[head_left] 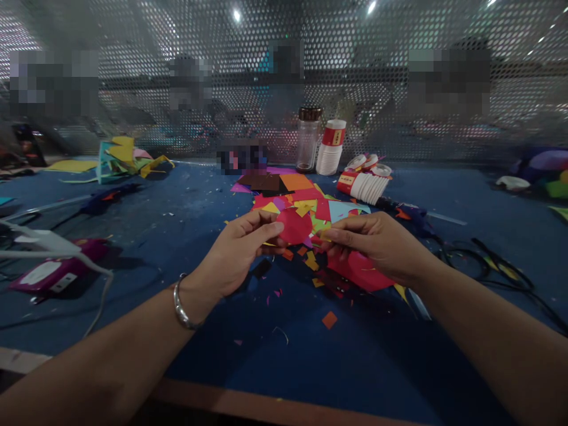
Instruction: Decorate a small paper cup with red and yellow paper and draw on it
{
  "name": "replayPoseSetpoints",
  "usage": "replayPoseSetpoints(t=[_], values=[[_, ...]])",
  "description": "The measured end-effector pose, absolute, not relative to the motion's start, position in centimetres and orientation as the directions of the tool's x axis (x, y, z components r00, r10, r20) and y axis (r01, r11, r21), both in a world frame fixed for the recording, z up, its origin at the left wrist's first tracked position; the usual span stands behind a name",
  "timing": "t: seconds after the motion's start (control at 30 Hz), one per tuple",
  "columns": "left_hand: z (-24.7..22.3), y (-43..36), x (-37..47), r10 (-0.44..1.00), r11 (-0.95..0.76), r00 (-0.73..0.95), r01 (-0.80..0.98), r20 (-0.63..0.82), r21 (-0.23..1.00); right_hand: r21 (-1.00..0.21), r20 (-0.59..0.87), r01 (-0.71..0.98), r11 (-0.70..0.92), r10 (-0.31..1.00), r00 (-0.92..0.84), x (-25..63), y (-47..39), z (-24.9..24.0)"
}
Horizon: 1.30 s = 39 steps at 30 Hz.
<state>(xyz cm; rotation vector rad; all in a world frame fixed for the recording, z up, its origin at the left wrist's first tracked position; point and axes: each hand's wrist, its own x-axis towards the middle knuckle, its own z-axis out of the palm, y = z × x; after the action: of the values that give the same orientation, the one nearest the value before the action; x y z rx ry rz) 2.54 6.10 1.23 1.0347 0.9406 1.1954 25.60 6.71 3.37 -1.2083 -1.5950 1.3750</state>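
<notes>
Between thumb and fingers, my left hand (246, 242) pinches a round red paper disc (296, 226) by its left edge. To the right, my right hand (370, 239) is closed in a pinch on a small yellow paper piece (326, 233), close to the disc's right edge. Behind and below both hands lies a heap of coloured paper scraps (306, 195). A larger red paper sheet (361, 272) rests under my right hand. Small cut bits, among them an orange square (329, 320), are scattered on the blue table in front.
Stacked paper cups (331, 148), a clear bottle (308, 142) and a tipped cup stack (364, 186) stand or lie at the back. Glue guns lie left (106, 198) and right (412, 218). A purple power strip (62, 269) with cables sits at left. A perforated metal screen (248, 94) rises behind.
</notes>
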Motion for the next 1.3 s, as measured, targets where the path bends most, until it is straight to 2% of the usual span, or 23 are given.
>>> replayPoseSetpoints(t=[0.53,0.67,1.03,1.3], values=[[1.6,6.0,2.6,0.987,0.115,0.147,-0.33,-0.07,0.937,-0.996,0.045,0.064,0.058,0.982,-0.181,25.5,6.8,3.0],[1.9,6.0,2.5,0.981,0.153,0.171,-0.383,-0.093,0.911,-0.997,0.016,0.066,0.03,0.98,-0.2,25.3,6.7,3.1],[1.7,5.5,3.1,0.934,0.316,0.317,-0.506,-0.167,0.803,-0.975,-0.064,0.221,-0.003,0.961,-0.268,24.2,6.0,3.4],[1.8,5.2,4.0,0.933,0.337,0.302,-0.535,-0.197,0.774,-0.951,-0.115,0.31,-0.016,0.945,-0.306,24.1,5.6,2.7]])
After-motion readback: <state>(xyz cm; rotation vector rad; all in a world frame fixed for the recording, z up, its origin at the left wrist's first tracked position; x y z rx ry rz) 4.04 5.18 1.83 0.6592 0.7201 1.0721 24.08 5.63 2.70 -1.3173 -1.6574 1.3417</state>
